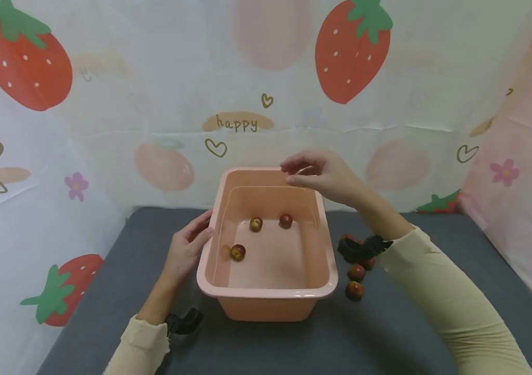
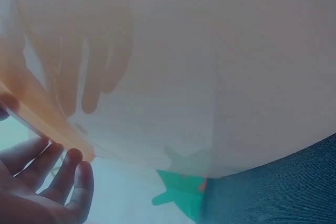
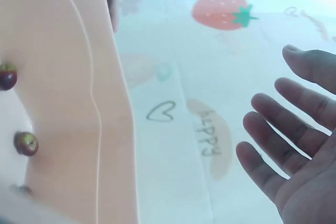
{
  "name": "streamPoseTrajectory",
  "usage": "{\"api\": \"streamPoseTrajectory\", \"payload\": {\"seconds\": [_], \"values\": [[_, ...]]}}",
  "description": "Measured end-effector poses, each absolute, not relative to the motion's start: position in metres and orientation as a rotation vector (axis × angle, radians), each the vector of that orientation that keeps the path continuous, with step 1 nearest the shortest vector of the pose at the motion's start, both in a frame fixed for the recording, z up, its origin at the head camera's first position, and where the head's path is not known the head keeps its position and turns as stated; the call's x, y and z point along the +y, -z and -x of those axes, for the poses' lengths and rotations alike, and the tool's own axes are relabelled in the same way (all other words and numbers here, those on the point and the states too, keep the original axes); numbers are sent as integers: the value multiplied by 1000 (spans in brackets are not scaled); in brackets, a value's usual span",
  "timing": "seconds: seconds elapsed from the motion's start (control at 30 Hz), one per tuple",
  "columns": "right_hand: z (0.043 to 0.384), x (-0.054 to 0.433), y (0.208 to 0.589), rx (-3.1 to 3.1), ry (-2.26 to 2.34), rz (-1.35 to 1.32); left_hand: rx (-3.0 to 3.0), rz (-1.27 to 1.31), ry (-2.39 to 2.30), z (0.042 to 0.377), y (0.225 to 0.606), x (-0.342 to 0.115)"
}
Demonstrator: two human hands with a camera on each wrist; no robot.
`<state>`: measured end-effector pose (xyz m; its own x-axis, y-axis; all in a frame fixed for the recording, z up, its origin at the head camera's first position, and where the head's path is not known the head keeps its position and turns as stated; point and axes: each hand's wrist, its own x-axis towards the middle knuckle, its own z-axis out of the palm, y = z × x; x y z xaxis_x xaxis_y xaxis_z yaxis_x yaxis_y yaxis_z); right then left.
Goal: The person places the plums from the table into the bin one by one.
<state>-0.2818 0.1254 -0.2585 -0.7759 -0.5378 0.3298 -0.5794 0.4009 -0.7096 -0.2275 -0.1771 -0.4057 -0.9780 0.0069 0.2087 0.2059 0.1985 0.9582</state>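
A pink plastic basin (image 1: 268, 294) stands on the table with three small round red-and-yellow fruits inside. One fruit (image 1: 238, 252) lies by its left wall, the other two (image 1: 256, 224) (image 1: 286, 221) farther back. My left hand (image 1: 186, 250) holds the basin's left rim. In the left wrist view its fingertips (image 2: 75, 155) are right at the rim's edge. Over the far right corner of the basin my right hand (image 1: 324, 176) is raised with nothing in it. Its fingers (image 3: 286, 124) are spread and relaxed in the right wrist view.
Right of the basin lie several more small fruits (image 1: 355, 290), partly hidden by the black wrist strap (image 1: 362, 250) and right forearm. The dark grey table (image 1: 416, 333) meets a white cloth backdrop (image 1: 172, 104) with printed strawberries behind and at the sides.
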Motion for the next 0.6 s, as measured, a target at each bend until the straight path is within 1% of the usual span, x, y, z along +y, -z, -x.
{"api": "streamPoseTrajectory", "payload": {"seconds": [0.23, 0.43, 0.6], "values": [[265, 171, 281, -2543, -1424, -995, -2328, 192, 1856, 228, 407, -178], [246, 211, 306, -2504, -1572, -879, -2323, 191, 1873, 228, 408, -178], [230, 237, 330, -2429, -1627, -854, -2315, 190, 1872, 227, 406, -178]]}}
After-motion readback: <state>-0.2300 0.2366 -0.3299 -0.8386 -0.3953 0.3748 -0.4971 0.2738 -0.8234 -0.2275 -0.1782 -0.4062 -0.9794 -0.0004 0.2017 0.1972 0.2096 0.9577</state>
